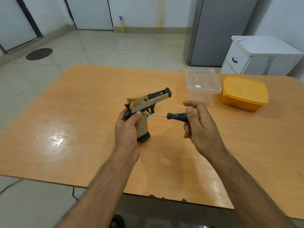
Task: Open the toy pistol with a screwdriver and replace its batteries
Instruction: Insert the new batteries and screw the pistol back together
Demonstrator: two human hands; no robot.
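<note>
Two hands, one pistol, one screwdriver

The left hand covers the rear grip of the yellow-and-grey plastic toy pistol; the black-handled screwdriver's butt sits behind the right hand; its tip is too small to read.

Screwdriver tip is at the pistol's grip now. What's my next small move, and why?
Probably seat the tip and start turning. The left hand holds the toy pistol upright, and the right hand holds the screwdriver level with its tip at the grip just below the trigger. No screw is visible there, so feel for it first.
</note>
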